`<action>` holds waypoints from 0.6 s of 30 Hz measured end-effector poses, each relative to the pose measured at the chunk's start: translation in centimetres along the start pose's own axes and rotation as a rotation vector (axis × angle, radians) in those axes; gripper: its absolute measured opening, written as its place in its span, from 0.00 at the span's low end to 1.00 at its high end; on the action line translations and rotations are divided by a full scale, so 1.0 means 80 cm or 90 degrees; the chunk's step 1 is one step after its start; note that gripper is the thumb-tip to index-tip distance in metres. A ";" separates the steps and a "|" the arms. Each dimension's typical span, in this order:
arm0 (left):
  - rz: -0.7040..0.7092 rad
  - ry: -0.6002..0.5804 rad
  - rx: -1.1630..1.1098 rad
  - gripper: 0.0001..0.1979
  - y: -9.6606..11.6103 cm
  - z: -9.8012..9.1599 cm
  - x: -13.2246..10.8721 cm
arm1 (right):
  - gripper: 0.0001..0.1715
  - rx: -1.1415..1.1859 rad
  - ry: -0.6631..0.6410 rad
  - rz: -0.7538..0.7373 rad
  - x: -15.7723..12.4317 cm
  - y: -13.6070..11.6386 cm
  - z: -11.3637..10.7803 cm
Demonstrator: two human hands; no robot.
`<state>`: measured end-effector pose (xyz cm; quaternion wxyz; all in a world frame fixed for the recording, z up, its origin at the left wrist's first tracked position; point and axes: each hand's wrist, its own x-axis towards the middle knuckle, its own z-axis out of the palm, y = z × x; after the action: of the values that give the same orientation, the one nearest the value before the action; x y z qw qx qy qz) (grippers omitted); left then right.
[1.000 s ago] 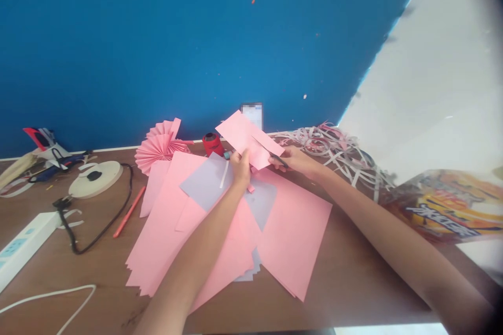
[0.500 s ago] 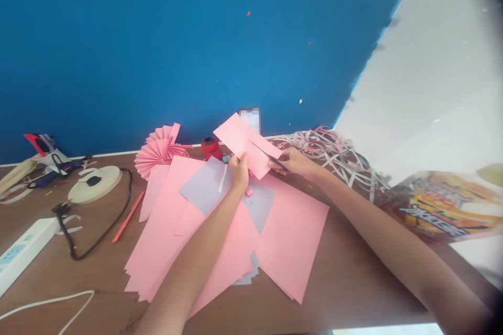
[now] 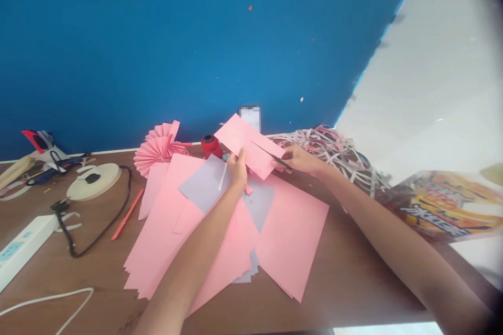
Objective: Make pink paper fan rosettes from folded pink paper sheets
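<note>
My left hand [image 3: 237,167] pinches the lower edge of a pink paper sheet [image 3: 243,141] held up above the table. My right hand [image 3: 301,159] grips a pair of scissors [image 3: 272,156] whose dark blades lie across the sheet's right part. Beneath both hands lies a spread of pink sheets [image 3: 291,230] with a pale lilac sheet [image 3: 204,183] on top. A small pink scrap [image 3: 249,189] lies just under my left hand.
On the brown table: a folded pink paper fan [image 3: 159,149], a red tape dispenser [image 3: 211,145], a red pencil [image 3: 128,214], a white round base with black cable [image 3: 94,178], a power strip [image 3: 23,243], a paper-strip heap [image 3: 334,149], a printed plastic bag [image 3: 444,204]. A phone [image 3: 251,115] leans on the blue wall.
The scissors have moved a little further along the pink sheet. Both hands stay in nearly the same place, and the view has shifted slightly.
</note>
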<state>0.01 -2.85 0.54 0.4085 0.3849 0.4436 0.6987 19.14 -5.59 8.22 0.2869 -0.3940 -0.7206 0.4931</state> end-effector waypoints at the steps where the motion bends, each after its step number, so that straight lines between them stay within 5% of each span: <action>1: -0.004 0.000 0.003 0.17 -0.001 0.000 0.000 | 0.20 -0.001 0.000 0.002 0.000 0.001 -0.001; 18: 0.003 -0.104 0.047 0.22 -0.002 0.001 -0.004 | 0.22 0.068 0.085 0.056 0.009 0.023 0.014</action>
<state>0.27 -3.09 0.32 0.4271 0.4567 0.4333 0.6490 18.35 -5.16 6.14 0.3328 -0.4413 -0.6547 0.5157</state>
